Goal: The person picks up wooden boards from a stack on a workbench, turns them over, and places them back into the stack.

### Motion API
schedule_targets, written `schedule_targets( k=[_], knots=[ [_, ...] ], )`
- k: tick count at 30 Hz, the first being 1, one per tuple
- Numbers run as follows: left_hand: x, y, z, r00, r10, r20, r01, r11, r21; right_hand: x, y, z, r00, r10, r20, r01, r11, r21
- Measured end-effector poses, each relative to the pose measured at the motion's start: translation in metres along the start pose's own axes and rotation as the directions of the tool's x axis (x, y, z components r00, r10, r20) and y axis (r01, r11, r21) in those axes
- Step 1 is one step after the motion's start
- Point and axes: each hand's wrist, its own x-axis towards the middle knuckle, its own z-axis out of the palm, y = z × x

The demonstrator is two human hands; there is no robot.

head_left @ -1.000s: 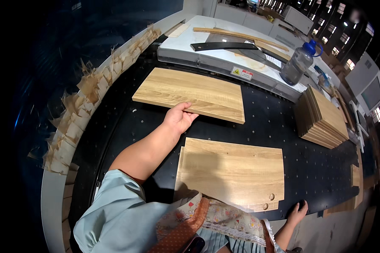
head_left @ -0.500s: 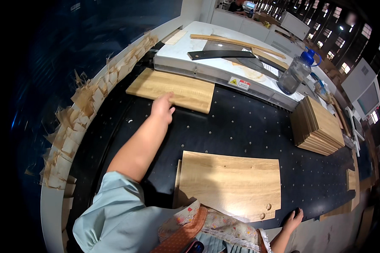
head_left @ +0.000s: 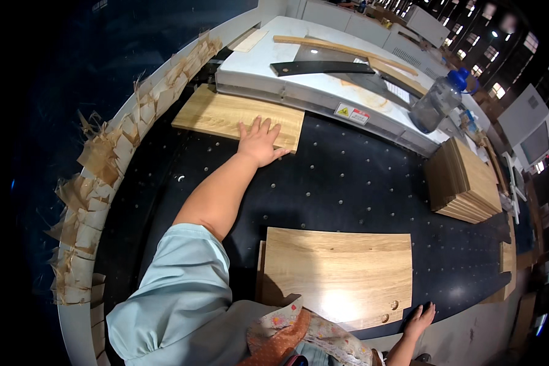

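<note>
My left hand lies with spread fingers on the right part of a light wood-grain board. That board rests on the dark studded table, close to the white raised machine bed. Nearer my body is a larger wood-grain panel with two round recesses by its lower right corner. The edge of another board shows beneath its left side. At the table's near edge, right of the panel, my right hand rests with its fingers stretched out, holding nothing.
A stack of boards stands at the right. On the white machine bed lie a black bar, wooden strips and a blue-lidded bottle. Torn brown tape lines the curved rail at left.
My left hand has moved from the board's near edge farther onto its right part, and its fingers have spread. My right hand stays at the table edge. The view has shifted slightly.
</note>
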Motion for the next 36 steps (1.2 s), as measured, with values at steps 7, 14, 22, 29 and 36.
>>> schedule_targets(
  k=[7,14,22,29,36],
  knots=[
    [0.003,0.012,0.001,1.000,-0.022,-0.015,0.023,0.997,0.072,0.004,-0.008,0.000,0.999,-0.024,-0.038,0.025,1.000,0.017],
    [0.001,0.047,0.005,1.000,0.018,0.018,-0.016,0.997,-0.071,0.007,-0.003,0.002,1.000,0.002,-0.029,-0.001,1.000,0.010],
    [0.001,0.045,0.016,1.000,-0.005,-0.002,0.004,0.998,-0.056,0.002,-0.013,-0.003,0.999,0.004,-0.032,-0.003,1.000,0.030],
    [0.000,0.048,0.011,1.000,-0.007,0.024,0.008,0.999,-0.039,-0.004,-0.016,-0.003,0.998,0.032,-0.059,-0.030,0.999,0.044],
    [0.004,0.040,0.009,0.993,0.091,0.077,-0.081,0.988,-0.131,-0.004,-0.028,-0.006,0.993,0.091,-0.074,-0.084,0.992,0.090]
  ],
)
